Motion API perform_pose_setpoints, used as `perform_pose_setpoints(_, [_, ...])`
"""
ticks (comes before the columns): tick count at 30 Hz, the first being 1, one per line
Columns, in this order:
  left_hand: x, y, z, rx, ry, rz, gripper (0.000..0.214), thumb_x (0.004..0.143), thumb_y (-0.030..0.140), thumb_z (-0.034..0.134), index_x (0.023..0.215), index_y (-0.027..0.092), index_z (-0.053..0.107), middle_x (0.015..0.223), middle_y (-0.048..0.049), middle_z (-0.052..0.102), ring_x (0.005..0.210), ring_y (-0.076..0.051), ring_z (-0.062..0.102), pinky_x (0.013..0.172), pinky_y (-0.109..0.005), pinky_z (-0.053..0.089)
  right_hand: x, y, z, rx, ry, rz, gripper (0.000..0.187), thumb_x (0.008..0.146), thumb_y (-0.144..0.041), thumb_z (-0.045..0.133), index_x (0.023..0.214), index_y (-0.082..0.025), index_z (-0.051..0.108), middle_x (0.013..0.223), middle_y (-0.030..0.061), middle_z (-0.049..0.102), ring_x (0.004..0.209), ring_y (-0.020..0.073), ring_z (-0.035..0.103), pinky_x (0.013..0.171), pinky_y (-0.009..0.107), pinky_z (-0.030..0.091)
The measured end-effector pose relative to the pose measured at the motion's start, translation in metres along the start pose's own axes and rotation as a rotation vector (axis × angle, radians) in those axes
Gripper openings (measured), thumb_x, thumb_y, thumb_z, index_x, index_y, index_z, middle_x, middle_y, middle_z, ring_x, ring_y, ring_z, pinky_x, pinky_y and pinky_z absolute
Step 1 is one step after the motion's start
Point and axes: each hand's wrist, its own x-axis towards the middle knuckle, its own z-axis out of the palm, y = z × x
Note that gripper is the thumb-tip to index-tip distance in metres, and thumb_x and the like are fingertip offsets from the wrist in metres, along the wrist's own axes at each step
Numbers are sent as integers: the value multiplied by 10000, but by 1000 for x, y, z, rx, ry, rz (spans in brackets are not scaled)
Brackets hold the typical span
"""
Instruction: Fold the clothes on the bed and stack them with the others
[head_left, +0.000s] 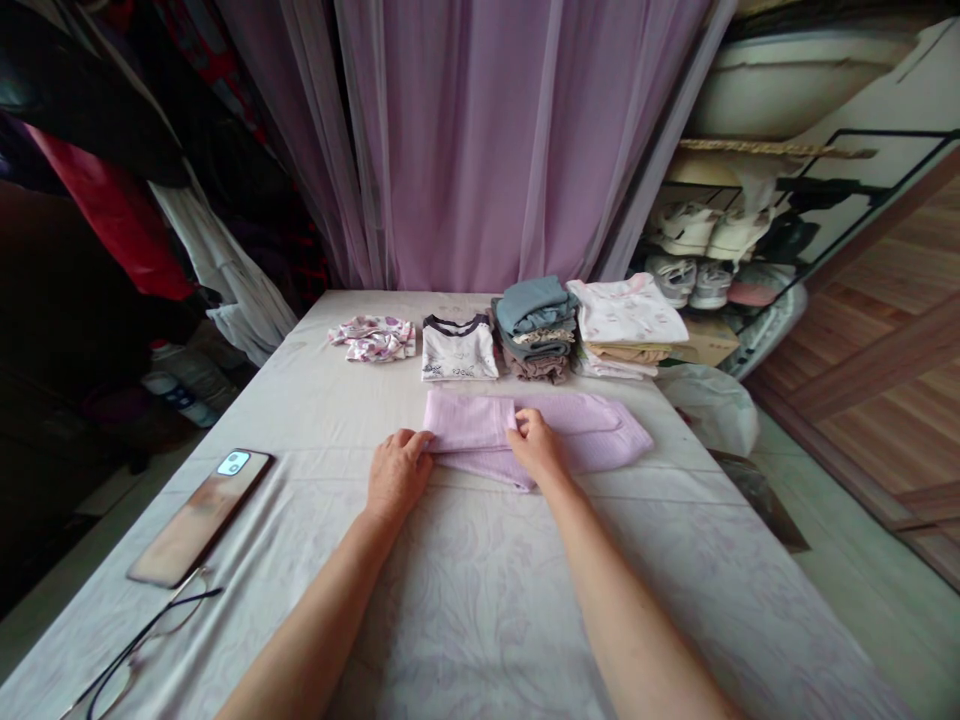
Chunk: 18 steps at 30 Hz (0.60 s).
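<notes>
A lilac ribbed knit garment (529, 437) lies folded on the sheet-covered table (465, 610), with one flap turned over its left part. My left hand (400, 475) is at the garment's left end, fingers curled onto the folded edge. My right hand (536, 445) sits on the middle of the garment, fingers gripping the flap's right edge. Both hands hold the fabric against the table. Part of the garment is hidden beneath my hands.
Along the far edge are a floral bundle (373, 338), a folded white T-shirt (459, 350), a grey stack (534, 330) and a pale stack (626, 325). A phone (199, 518) and glasses (142, 645) lie left. Shoes (697, 250) sit on a rack right.
</notes>
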Motion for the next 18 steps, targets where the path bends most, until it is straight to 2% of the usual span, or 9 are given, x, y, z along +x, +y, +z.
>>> perform_pose_setpoints(5, [1,1,-2,-49,37,48,220,838,271,550,983,226,709,1068,-78,674,986,-246,622,932,-404,481,-5,5,-1,-64,-17,-41,300,832,-250,542,1121,-193,598,947,62,731,827,219,657,683,295,417])
perform_pose_setpoints(9, [18,5,-4,-93,62,123,250,916,288,470,922,209,708,1205,-87,670,1089,-246,612,997,-427,458,-7,6,-4,-61,19,-52,274,832,-279,554,1084,-195,623,982,65,725,878,207,654,736,287,432])
perform_pose_setpoints(11, [30,9,-3,-83,50,175,291,945,284,431,988,191,704,1247,-101,662,1161,-249,590,1045,-434,431,-9,5,-5,-94,45,-56,222,852,-325,544,988,-187,652,953,73,719,880,206,650,746,286,430])
perform_pose_setpoints(14, [45,17,4,-47,-31,239,335,964,304,415,1153,184,665,1323,-109,627,1296,-266,508,1108,-469,370,-11,4,-6,-150,59,-47,237,863,-393,551,834,-193,673,893,78,708,839,204,644,716,282,418])
perform_pose_setpoints(18, [48,21,18,-38,-141,264,416,975,368,417,1338,222,559,1464,-86,513,1409,-254,384,1157,-481,304,-10,4,-8,-164,31,-54,221,837,-369,578,724,-203,672,841,62,706,756,186,625,648,272,389])
